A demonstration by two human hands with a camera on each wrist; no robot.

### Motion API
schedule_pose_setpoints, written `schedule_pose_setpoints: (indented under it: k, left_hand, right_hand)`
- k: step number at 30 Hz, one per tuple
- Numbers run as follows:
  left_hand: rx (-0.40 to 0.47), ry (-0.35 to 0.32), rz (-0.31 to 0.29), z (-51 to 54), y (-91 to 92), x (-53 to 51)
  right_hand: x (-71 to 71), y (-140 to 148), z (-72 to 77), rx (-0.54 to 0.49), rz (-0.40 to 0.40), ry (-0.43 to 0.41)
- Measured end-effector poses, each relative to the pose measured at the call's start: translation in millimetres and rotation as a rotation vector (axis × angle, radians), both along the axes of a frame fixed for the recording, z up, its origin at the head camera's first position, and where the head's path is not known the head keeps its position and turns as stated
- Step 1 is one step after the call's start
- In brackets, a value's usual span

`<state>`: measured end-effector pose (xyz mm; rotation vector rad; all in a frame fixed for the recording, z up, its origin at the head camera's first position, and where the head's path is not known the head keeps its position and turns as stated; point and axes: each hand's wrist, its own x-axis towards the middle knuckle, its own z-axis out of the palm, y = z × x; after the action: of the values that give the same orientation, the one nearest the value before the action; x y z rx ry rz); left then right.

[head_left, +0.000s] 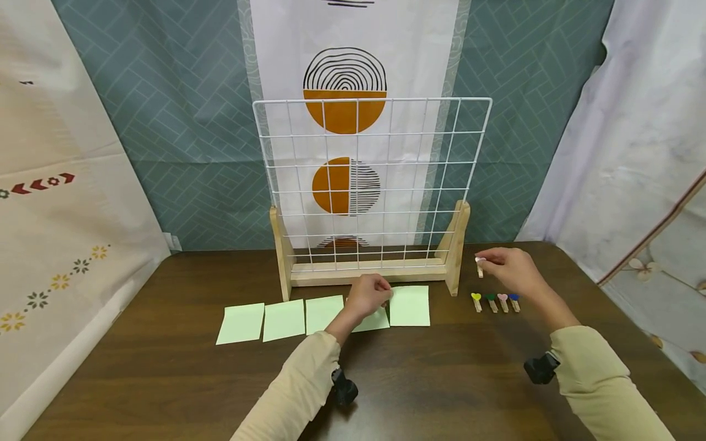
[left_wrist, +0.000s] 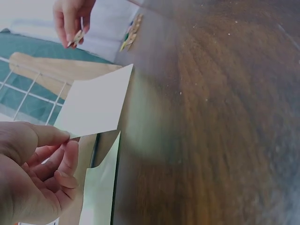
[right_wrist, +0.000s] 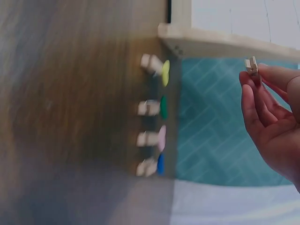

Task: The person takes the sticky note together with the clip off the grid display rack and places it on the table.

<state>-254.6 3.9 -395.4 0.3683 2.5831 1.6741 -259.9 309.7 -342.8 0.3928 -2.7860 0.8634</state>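
Observation:
My left hand point(head_left: 368, 297) pinches the left edge of a pale green paper square point(head_left: 409, 306) between thumb and finger. In the left wrist view this square point(left_wrist: 96, 103) is raised off the table. My right hand point(head_left: 513, 269) holds a small wooden clothespin point(right_wrist: 251, 66) by its end, in the air above the table's right side. A pale heart tops it in the head view. Several more green squares point(head_left: 284, 320) lie in a row to the left; my left hand partly covers one point(head_left: 372, 321).
A white wire grid point(head_left: 357, 165) stands upright in a wooden stand point(head_left: 366, 278) behind the papers. Below my right hand, several clothespins with yellow point(head_left: 477, 300), green point(head_left: 491, 301), pink point(head_left: 503, 301) and blue point(head_left: 515, 302) hearts lie in a row on the dark wooden table point(head_left: 430, 380).

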Motion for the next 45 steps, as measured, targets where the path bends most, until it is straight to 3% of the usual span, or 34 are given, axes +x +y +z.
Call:
schedule_pose_setpoints:
  k: [20,36,45]
  left_hand:
    - [-0.081,0.038,-0.008,-2.2,1.7,-1.2]
    - [-0.166,0.098,0.011,-7.8,-1.8,-5.4]
    - [-0.216,0.074,0.045,-5.0,0.2,-4.0]
  right_hand:
    - [8.6,63.8,-29.2,-0.015,-0.112,-0.110]
    - [12.8,89.0,-39.8,-0.007,-0.120,-0.156]
    - [12.2,92.1,-45.5,-0.037,-0.080,-0.227]
